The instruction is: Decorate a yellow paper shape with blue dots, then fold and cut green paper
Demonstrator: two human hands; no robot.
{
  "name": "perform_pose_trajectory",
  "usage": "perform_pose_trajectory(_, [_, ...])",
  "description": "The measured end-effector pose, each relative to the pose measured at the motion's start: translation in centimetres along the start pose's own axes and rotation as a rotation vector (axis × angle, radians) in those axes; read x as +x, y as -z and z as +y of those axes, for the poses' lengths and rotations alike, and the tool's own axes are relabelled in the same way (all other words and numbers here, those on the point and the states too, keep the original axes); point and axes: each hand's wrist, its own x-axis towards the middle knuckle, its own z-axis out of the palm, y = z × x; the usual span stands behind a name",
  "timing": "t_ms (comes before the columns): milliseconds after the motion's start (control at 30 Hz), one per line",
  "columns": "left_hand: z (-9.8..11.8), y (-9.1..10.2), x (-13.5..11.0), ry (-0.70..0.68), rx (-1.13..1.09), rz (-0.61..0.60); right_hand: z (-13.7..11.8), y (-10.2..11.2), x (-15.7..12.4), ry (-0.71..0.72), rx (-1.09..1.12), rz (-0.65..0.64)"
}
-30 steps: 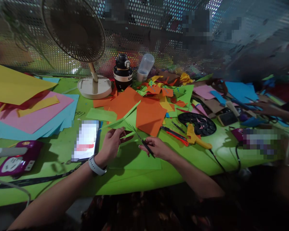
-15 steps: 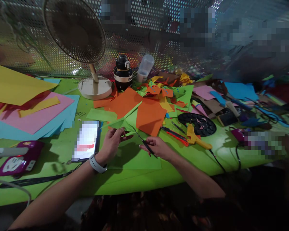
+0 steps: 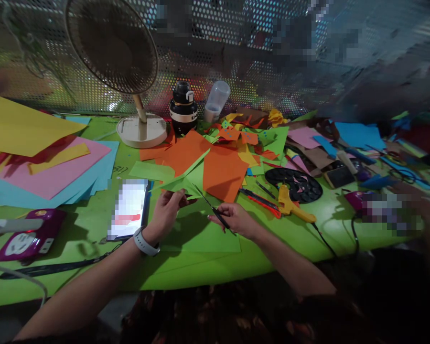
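My left hand [image 3: 168,208], with a pale watch on its wrist, is closed, pinching a folded light-green paper [image 3: 181,182] between thumb and fingers. Part of the paper stands up as a narrow strip towards the upper right. My right hand [image 3: 236,220] is closed around dark-handled scissors [image 3: 220,217]; their thin blades point up and left, with the tips beside the folded paper. Whether the blades touch it I cannot tell. Under both hands a green sheet [image 3: 200,239] lies flat on the green table. Orange paper [image 3: 224,172] is spread just beyond the hands.
A lit phone [image 3: 129,210] lies left of my left hand. To the right are a red-orange cutter [image 3: 261,203], a yellow glue gun [image 3: 290,205] and a black palette [image 3: 308,184]. Behind stand a fan [image 3: 141,131], a black bottle [image 3: 183,112] and a clear bottle [image 3: 218,98]. Coloured paper [image 3: 75,167] is stacked left.
The scissors and my right hand have shifted very slightly. My left hand keeps its pinch on the folded green paper, almost unmoved.
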Motion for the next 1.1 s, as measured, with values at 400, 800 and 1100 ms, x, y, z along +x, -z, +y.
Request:
perform_pose_trajectory(400, [-0.06, 0.1, -0.04, -0.102, 0.014, -0.018, -0.54, -0.24, -0.32, 0.0, 0.061, -0.014])
perform_pose_trajectory(800, [-0.31, 0.25, 0.15, -0.1, 0.057, 0.013, -0.04, -0.03, -0.22, 0.001, 0.049, -0.012])
perform_pose_trajectory(1100, [0.04, 0.11, 0.13, -0.117, 0.117, 0.029, -0.18, 0.07, -0.35, -0.023, 0.004, 0.006])
